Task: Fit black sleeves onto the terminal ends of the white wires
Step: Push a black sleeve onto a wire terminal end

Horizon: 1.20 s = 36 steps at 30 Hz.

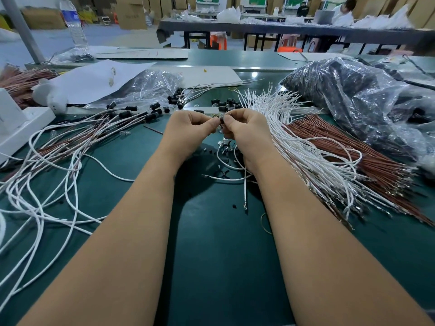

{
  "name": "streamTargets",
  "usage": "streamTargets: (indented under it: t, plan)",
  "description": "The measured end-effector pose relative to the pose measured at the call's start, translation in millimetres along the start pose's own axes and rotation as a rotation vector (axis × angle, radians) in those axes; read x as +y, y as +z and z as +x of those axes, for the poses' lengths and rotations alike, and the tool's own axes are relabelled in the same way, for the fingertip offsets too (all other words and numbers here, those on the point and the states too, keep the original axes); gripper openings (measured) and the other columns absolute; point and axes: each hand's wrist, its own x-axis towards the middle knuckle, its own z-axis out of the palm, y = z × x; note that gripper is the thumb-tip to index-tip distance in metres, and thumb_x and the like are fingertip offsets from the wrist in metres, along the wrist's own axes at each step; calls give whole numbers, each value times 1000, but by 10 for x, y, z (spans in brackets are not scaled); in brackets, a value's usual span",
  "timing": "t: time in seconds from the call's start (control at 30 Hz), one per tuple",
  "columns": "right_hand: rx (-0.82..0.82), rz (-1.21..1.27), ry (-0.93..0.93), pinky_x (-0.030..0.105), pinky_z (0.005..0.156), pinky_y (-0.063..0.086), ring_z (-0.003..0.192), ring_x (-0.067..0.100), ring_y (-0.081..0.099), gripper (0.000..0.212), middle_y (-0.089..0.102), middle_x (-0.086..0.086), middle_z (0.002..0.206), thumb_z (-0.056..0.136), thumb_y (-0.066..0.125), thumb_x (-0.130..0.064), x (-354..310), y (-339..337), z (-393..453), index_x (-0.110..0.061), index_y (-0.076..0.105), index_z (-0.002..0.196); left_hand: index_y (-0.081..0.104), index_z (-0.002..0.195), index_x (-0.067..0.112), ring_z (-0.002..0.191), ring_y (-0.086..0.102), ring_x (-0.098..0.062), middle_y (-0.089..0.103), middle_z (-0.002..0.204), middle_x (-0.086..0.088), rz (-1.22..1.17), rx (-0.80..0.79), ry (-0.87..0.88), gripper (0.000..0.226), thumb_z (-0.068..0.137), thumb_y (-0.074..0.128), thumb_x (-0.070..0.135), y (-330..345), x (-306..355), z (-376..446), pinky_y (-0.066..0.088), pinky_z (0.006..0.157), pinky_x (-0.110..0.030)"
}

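A small black sleeve (221, 120) sits pinched between both hands, the left hand (188, 130) and right hand (244, 130) meeting fingertip to fingertip above the green surface (223, 255). Keeping the thin white wire (245, 184) straight should ease its metal tip in. Right of the sleeve fans a bundle of stiff white wires (282, 118).

Both hands (220, 128) pinched together on seemingly one black sleeve (221, 119), above green table (211, 255).
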Motion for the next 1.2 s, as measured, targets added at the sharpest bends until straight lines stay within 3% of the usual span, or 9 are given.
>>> streamTargets:
  t: [0.33, 0.5, 0.63, 0.8, 0.9, 1.03, 1.2]
  plan:
    - [-97, 74, 50, 22, 61, 52, 65, 13, 61, 14, 65, 5, 73, 89, 63, -1, -24, -10, -11, -11, 64, 79, 73, 90, 4, 70, 59, -16, 70, 78, -12, 128, 24, 65, 12, 90, 65, 14, 13, 40, -1, 47, 67, -24]
    - [-11, 98, 77, 25, 62, 54, 63, 15, 61, 14, 65, 6, 72, 91, 59, -6, -65, -61, 3, -11, 63, 78, 70, 86, 8, 64, 57, -15, 64, 68, -5, 134, 62, 89, 10, 92, 63, 14, -19, 27, 2, 43, 60, -16]
    - [37, 91, 42, 24, 58, 53, 60, 14, 61, 15, 65, 5, 69, 92, 62, -11, -88, -104, 7, -10, 64, 77, 69, 87, 7, 65, 58, -17, 66, 71, -10, 140, 58, 95, 9, 91, 63, 13, -18, 32, 3, 45, 61, -19]
    - [61, 34, -49, 18, 57, 51, 54, 5, 60, 18, 63, 3, 68, 90, 62, -2, -85, -98, 3, -13, 63, 76, 71, 88, 9, 65, 57, -15, 64, 68, -4, 122, 50, 98, 7, 89, 66, 14, -21, 52, -15, 46, 61, -17]
    - [76, -51, -102, 20, 62, 54, 58, 6, 61, 23, 64, 1, 69, 90, 60, 0, -84, -115, 21, -17, 63, 76, 72, 91, 10, 65, 58, -12, 66, 73, 0, 89, 35, 99, 7, 87, 69, 15, -28, 63, -27, 49, 66, -22]
    - [86, -213, -193, 28, 69, 58, 61, 6, 61, 19, 64, -2, 69, 90, 60, -1, -75, -99, 22, -16, 64, 80, 73, 91, 10, 59, 55, 0, 65, 71, 7, 80, 48, 131, 7, 85, 71, 13, -24, 64, -28, 46, 62, -13]
    - [66, -234, -213, 34, 72, 56, 65, 11, 60, 14, 63, -1, 70, 90, 59, 0, -83, -81, 4, -12, 65, 84, 72, 86, 13, 51, 49, 7, 62, 65, 10, 137, 83, 146, 2, 85, 71, 15, 9, 21, -11, 37, 55, -6]
